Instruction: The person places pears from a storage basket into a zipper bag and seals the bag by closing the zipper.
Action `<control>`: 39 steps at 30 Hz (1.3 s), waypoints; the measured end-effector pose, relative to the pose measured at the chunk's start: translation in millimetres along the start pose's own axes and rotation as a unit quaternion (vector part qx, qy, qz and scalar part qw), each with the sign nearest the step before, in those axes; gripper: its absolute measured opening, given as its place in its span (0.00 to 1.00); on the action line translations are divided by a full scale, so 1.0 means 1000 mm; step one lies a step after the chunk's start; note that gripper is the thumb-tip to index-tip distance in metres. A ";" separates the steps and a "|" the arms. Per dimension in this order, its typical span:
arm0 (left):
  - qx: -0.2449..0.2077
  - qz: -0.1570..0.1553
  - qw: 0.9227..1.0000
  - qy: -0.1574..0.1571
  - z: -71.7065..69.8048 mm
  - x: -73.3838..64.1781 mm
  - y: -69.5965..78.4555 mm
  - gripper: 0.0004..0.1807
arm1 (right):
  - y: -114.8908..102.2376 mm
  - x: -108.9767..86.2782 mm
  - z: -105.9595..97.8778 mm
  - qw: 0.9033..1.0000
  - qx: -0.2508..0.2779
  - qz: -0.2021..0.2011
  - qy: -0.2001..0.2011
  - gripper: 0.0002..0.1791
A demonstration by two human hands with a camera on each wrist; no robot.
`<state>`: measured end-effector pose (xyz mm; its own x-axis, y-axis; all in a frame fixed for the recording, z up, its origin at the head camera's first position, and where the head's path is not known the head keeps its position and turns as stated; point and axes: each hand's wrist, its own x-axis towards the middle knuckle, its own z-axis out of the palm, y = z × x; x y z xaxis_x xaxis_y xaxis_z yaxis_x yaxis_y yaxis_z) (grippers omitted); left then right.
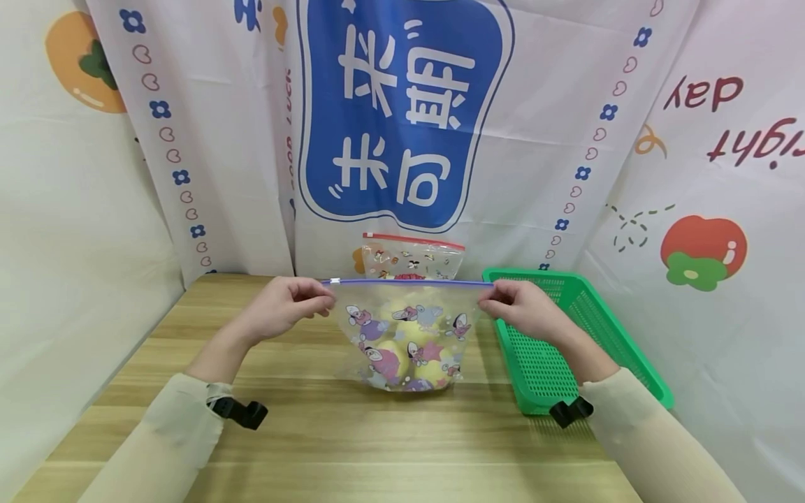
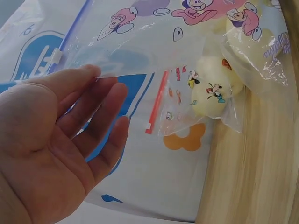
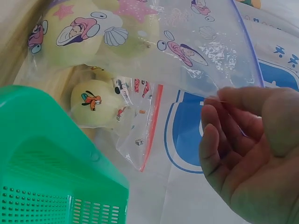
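Note:
A clear zip bag (image 1: pixel 402 335) printed with pink cartoon figures stands upright on the wooden table, several pale yellow round things inside it. Its purple zip strip (image 1: pixel 415 282) runs straight across the top, with a white slider (image 1: pixel 335 281) near the left end. My left hand (image 1: pixel 295 300) pinches the bag's top left corner between thumb and index finger. At the top right corner my right hand (image 1: pixel 525 307) pinches the edge the same way. In both wrist views the other fingers curve loosely, away from the plastic.
Behind it stands another zip bag (image 1: pixel 411 257) with a red strip, also holding pale round things. A green plastic basket (image 1: pixel 629 349) sits on the right of the wooden table (image 1: pixel 352 447). Printed white cloth (image 1: pixel 541 91) hangs at the back and sides.

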<state>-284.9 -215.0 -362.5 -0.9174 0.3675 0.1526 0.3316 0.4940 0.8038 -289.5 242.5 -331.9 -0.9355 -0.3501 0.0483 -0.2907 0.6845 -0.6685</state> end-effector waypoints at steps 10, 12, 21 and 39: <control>-0.036 0.004 0.999 0.017 -0.007 -0.004 0.022 0.14 | -0.009 -0.010 -0.011 0.999 0.037 -0.005 0.038 0.13; -0.052 0.001 0.998 0.016 -0.008 -0.002 0.025 0.14 | -0.011 -0.011 -0.014 0.998 0.046 -0.005 0.040 0.13; -0.081 -0.032 0.996 0.014 0.003 0.015 0.015 0.16 | -0.004 -0.001 -0.011 0.997 0.051 0.041 0.028 0.13; -0.096 -0.163 0.976 0.105 0.027 0.084 0.004 0.19 | 0.000 0.087 0.000 0.982 -0.009 0.185 0.024 0.13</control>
<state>-354.9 -161.0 -362.4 -0.9988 0.0365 -0.0312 -0.0144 0.3937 0.9191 -371.0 212.0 -327.7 -0.9860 -0.0448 -0.1604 0.0682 0.7700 -0.6344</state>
